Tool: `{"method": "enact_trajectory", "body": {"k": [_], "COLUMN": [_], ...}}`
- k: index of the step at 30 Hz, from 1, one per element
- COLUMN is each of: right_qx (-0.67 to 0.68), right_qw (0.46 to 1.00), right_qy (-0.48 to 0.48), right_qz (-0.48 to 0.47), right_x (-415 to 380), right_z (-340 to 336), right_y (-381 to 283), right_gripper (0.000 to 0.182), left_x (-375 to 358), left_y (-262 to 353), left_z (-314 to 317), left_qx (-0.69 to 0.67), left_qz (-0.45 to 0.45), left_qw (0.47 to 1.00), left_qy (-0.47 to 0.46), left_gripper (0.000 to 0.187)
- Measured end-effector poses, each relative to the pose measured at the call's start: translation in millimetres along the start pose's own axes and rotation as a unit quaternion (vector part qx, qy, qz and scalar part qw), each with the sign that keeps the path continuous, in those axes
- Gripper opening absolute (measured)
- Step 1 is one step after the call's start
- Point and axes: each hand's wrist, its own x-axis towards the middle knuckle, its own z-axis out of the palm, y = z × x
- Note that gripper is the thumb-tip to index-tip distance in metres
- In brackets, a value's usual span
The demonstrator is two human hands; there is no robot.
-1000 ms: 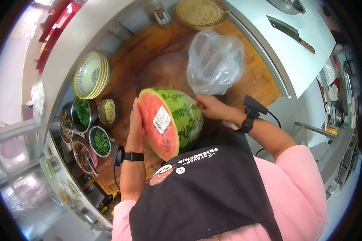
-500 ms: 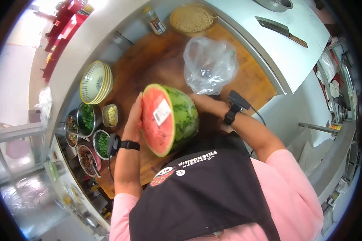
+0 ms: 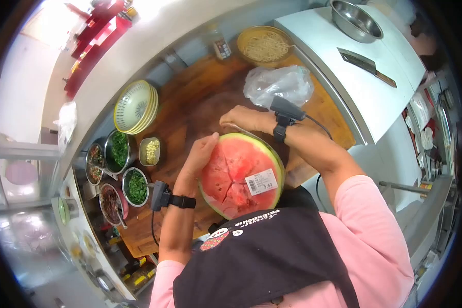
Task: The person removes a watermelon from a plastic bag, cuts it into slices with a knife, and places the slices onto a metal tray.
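Observation:
A halved watermelon (image 3: 223,177) stands against my apron, its red cut face turned up toward me. A white price label (image 3: 262,182) sits on the right of that face, and cracks run through the flesh. My left hand (image 3: 203,154) grips the melon's upper left rim, thumb near the edge of the flesh. Just beyond the far rim, my right hand (image 3: 246,119) has its fingers closed on a thin, shiny strip that looks like plastic wrap (image 3: 244,129), running to the melon's edge. A crumpled clear plastic bag (image 3: 278,86) lies past my right hand.
Stacked bowls (image 3: 136,107), a dish of chopped garlic (image 3: 150,151) and bowls of chopped greens (image 3: 137,187) stand at left. Noodles fill a yellow bowl (image 3: 241,46) at the back, near a bottle (image 3: 220,47). A cleaver (image 3: 362,62) and metal bowl (image 3: 357,23) rest on the white surface.
The watermelon has turned, so its cut face now tilts up toward me. My right hand has moved from behind the rind to the far rim. The plastic bag looks flatter.

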Motion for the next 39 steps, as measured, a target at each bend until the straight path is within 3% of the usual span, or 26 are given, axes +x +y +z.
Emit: {"method": "enact_trajectory", "body": {"k": [1, 2, 5, 6, 9, 11, 14, 16, 18, 19, 21, 22, 25, 26, 27, 28, 31, 32, 36, 39], "right_qx": [-0.013, 0.071, 0.171, 0.068, 0.044, 0.033, 0.057, 0.091, 0.225, 0.224, 0.415, 0.435, 0.403, 0.311, 0.311, 0.307, 0.318, 0.338, 0.335, 0.225], "right_qw": [0.999, 0.992, 0.976, 0.996, 0.998, 0.999, 0.998, 0.995, 0.974, 0.974, 0.902, 0.889, 0.899, 0.937, 0.937, 0.939, 0.934, 0.925, 0.927, 0.963], "right_qy": [-0.043, -0.054, -0.062, -0.050, -0.007, -0.010, 0.008, 0.029, -0.020, -0.020, 0.073, 0.050, 0.060, 0.026, 0.025, 0.016, 0.013, 0.014, 0.088, 0.136], "right_qz": [0.014, 0.094, 0.119, 0.021, -0.040, -0.039, -0.037, -0.034, 0.021, 0.022, 0.093, 0.132, 0.164, 0.155, 0.155, 0.157, 0.166, 0.174, 0.141, 0.064], "right_x": [7, 11, 24, 29, 24, 22, 15, 8, -7, -15, -33, -42, -59, -64, -69, -74, -82, -85, -90, -81], "right_z": [-10, -18, -26, -22, -22, -30, -39, -44, -45, -45, -41, -44, -34, -37, -36, -36, -43, -43, -41, -43], "right_y": [-12, -25, -47, -48, -57, -68, -80, -77, -64, -61, -61, -71, -69, -67, -66, -63, -61, -62, -70, -84], "right_gripper": [0.018, 0.016, 0.016, 0.015, 0.014, 0.013, 0.012, 0.012, 0.021, 0.021, 0.033, 0.045, 0.055, 0.060, 0.060, 0.057, 0.050, 0.045, 0.035, 0.021], "left_x": [-1, 2, 5, 3, 1, 2, 7, 10, 24, 26, 30, 33, 36, 37, 33, 27, -11, -13, -46, -53], "left_y": [4, 2, 5, 6, 13, 18, 28, 30, 19, 15, 12, 12, 9, 8, 17, 31, 72, 71, 85, 89], "left_z": [1, -1, -1, 0, 1, -7, -12, -9, -6, -4, 0, 5, 4, 5, 10, 15, 35, 34, 34, 27], "left_qx": [0.014, -0.010, -0.042, -0.046, -0.118, -0.223, -0.294, -0.291, -0.255, -0.256, -0.271, -0.253, -0.249, -0.249, -0.093, 0.068, 0.168, 0.191, 0.267, 0.240], "left_qz": [0.006, 0.001, -0.020, -0.023, -0.042, -0.093, -0.036, -0.038, -0.005, -0.004, 0.031, 0.076, 0.110, 0.111, 0.198, 0.278, 0.356, 0.442, 0.442, 0.369], "left_qw": [1.000, 1.000, 0.997, 0.997, 0.991, 0.960, 0.929, 0.934, 0.951, 0.951, 0.958, 0.962, 0.961, 0.961, 0.974, 0.946, 0.910, 0.870, 0.852, 0.896], "left_qy": [-0.011, -0.029, -0.057, -0.052, -0.039, -0.140, -0.221, -0.205, -0.172, -0.174, -0.093, -0.064, -0.048, -0.047, 0.053, 0.151, 0.131, 0.102, 0.085, 0.051], "left_gripper": [0.034, 0.034, 0.033, 0.033, 0.035, 0.031, 0.025, 0.024, 0.015, 0.015, 0.012, 0.019, 0.020, 0.020, 0.019, 0.018, 0.012, 0.007, 0.005, 0.004]}}
